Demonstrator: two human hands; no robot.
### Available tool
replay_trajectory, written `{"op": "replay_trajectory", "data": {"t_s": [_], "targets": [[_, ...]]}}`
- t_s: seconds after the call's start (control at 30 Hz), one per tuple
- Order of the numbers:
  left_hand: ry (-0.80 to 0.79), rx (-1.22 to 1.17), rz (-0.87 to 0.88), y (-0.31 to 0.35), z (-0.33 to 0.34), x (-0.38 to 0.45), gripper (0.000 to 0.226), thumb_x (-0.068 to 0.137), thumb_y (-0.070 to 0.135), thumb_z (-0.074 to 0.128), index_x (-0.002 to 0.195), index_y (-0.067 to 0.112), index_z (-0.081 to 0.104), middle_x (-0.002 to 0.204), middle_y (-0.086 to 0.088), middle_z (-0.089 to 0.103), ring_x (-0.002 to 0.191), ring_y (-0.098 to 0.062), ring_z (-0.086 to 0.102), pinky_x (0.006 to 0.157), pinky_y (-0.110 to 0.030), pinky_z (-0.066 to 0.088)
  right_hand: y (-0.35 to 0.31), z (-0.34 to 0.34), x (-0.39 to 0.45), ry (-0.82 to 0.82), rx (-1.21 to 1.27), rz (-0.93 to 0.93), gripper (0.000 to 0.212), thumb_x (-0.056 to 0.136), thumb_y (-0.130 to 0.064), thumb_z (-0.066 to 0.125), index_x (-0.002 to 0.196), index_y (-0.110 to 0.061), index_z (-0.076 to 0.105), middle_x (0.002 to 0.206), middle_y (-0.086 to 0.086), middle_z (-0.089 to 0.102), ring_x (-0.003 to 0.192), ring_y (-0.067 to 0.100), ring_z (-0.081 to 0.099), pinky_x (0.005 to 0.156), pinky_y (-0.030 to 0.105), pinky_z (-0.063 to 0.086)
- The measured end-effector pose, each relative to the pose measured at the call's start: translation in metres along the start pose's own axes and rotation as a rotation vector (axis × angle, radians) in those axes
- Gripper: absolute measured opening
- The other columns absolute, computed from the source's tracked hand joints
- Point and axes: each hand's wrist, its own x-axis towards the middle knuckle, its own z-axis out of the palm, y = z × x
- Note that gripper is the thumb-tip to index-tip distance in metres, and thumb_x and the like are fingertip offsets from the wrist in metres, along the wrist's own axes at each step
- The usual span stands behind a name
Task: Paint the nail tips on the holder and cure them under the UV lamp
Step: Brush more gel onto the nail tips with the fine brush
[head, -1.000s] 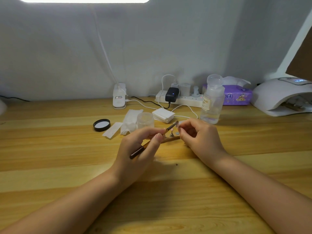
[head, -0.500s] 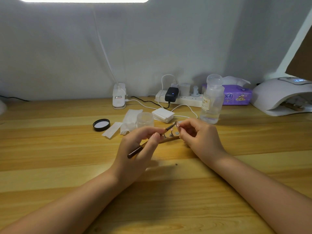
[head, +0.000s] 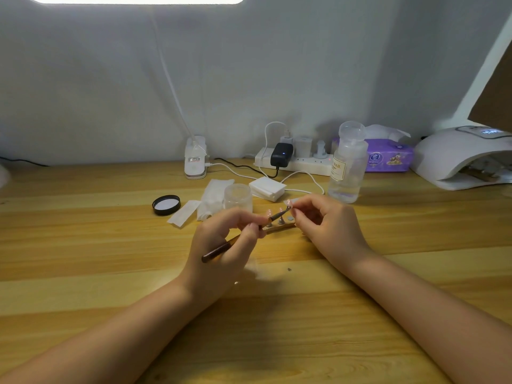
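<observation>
A small wooden holder (head: pixel 279 228) lies on the table with nail tips on little stands along it. My left hand (head: pixel 221 245) grips a dark brown brush (head: pixel 221 249), its tip reaching up and right to a clear nail tip (head: pixel 288 203). My right hand (head: pixel 327 225) pinches that nail tip just above the holder's right end. The white UV lamp (head: pixel 454 156) stands at the far right, its display lit.
A small clear jar (head: pixel 237 195) stands behind my left hand, its black lid (head: pixel 166 205) off to the left. White wipes (head: pixel 210 199), a pad stack (head: pixel 267 188), a clear liquid bottle (head: pixel 346 164), a power strip (head: pixel 296 162) with cables and a purple tissue pack (head: pixel 388 159) lie behind.
Both hands stay almost where they were. The brush tip has shifted slightly against the nail tip that my right hand holds.
</observation>
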Motion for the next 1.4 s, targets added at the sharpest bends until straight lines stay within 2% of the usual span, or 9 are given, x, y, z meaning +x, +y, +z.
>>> {"op": "replay_trajectory", "data": {"t_s": [0.17, 0.33, 0.43, 0.53, 0.77, 0.93, 1.1, 1.23, 1.4], "targets": [[0.023, 0.048, 0.059, 0.0001, 0.002, 0.0007, 0.026, 0.091, 0.021, 0.052, 0.104, 0.006, 0.07, 0.089, 0.002, 0.072, 0.087, -0.006, 0.067, 0.076, -0.014, 0.048, 0.0008, 0.0003, 0.0007, 0.02, -0.015, -0.016, 0.009, 0.086, -0.007, 0.067, 0.091, -0.012, 0.072, 0.078, -0.005, 0.067, 0.07, 0.009, 0.059, 0.063, 0.022, 0.049], [-0.035, 0.011, 0.021, -0.0013, 0.0012, 0.0006, 0.029, 0.09, 0.024, 0.056, 0.109, 0.007, 0.07, 0.096, -0.001, 0.074, 0.093, -0.015, 0.07, 0.08, -0.026, 0.054, 0.0012, 0.0007, 0.0007, 0.027, -0.027, -0.026, 0.011, 0.085, -0.005, 0.067, 0.091, -0.012, 0.072, 0.078, -0.007, 0.067, 0.071, 0.005, 0.06, 0.064, 0.016, 0.048], [-0.026, 0.008, 0.022, -0.0004, 0.0003, -0.0001, 0.029, 0.089, 0.026, 0.055, 0.106, 0.009, 0.071, 0.092, 0.0, 0.074, 0.09, -0.013, 0.069, 0.079, -0.025, 0.053, 0.0005, 0.0003, 0.0006, 0.015, -0.035, -0.034, 0.013, 0.086, -0.006, 0.067, 0.09, -0.016, 0.071, 0.077, -0.015, 0.063, 0.073, 0.001, 0.059, 0.064, 0.01, 0.045], [0.007, 0.008, 0.017, -0.0006, 0.0005, -0.0001, 0.029, 0.09, 0.026, 0.053, 0.105, 0.008, 0.071, 0.09, 0.002, 0.073, 0.089, -0.009, 0.068, 0.078, -0.019, 0.05, 0.0007, 0.0003, 0.0005, 0.023, -0.032, -0.033, 0.011, 0.086, -0.008, 0.067, 0.09, -0.017, 0.072, 0.077, -0.012, 0.065, 0.073, 0.005, 0.059, 0.063, 0.016, 0.047], [-0.028, -0.008, -0.017, -0.0022, 0.0007, 0.0008, 0.028, 0.091, 0.027, 0.055, 0.11, 0.014, 0.07, 0.096, 0.002, 0.074, 0.095, -0.016, 0.069, 0.081, -0.028, 0.054, 0.0001, 0.0001, 0.0004, 0.024, -0.044, -0.032, 0.01, 0.086, -0.007, 0.067, 0.093, -0.012, 0.073, 0.081, -0.005, 0.067, 0.074, 0.006, 0.061, 0.067, 0.017, 0.049], [0.004, -0.01, -0.02, -0.0001, -0.0006, -0.0001, 0.026, 0.088, 0.029, 0.053, 0.102, 0.015, 0.071, 0.088, 0.003, 0.074, 0.087, -0.01, 0.068, 0.077, -0.02, 0.05, -0.0016, -0.0005, 0.0006, 0.022, -0.059, -0.037, 0.01, 0.087, -0.006, 0.066, 0.093, -0.011, 0.073, 0.077, -0.009, 0.064, 0.072, 0.005, 0.059, 0.067, 0.025, 0.05], [0.008, 0.004, -0.015, 0.0001, 0.0021, 0.0004, 0.02, 0.093, 0.016, 0.057, 0.109, 0.013, 0.068, 0.096, 0.003, 0.073, 0.094, -0.01, 0.068, 0.079, -0.02, 0.051, -0.0031, -0.0009, 0.0008, 0.03, -0.053, -0.048, 0.009, 0.088, -0.007, 0.067, 0.093, -0.01, 0.073, 0.076, -0.008, 0.064, 0.071, 0.007, 0.06, 0.066, 0.03, 0.052], [-0.028, -0.027, -0.053, -0.0007, 0.0009, -0.0006, 0.029, 0.09, 0.031, 0.056, 0.11, 0.016, 0.07, 0.096, 0.002, 0.075, 0.096, -0.017, 0.069, 0.082, -0.029, 0.054, -0.0025, -0.0008, 0.0008, 0.027, -0.046, -0.036, 0.011, 0.087, -0.004, 0.066, 0.095, -0.009, 0.072, 0.079, -0.009, 0.064, 0.074, 0.006, 0.061, 0.069, 0.03, 0.054], [0.021, -0.02, -0.009, -0.0009, 0.0012, -0.0002, 0.028, 0.092, 0.028, 0.053, 0.108, 0.013, 0.07, 0.094, 0.005, 0.074, 0.094, -0.012, 0.069, 0.079, -0.023, 0.052, -0.0038, -0.0008, 0.0009, 0.025, -0.034, -0.03, 0.009, 0.088, -0.007, 0.066, 0.094, -0.008, 0.072, 0.075, -0.012, 0.061, 0.071, 0.006, 0.06, 0.068, 0.034, 0.054]]}}
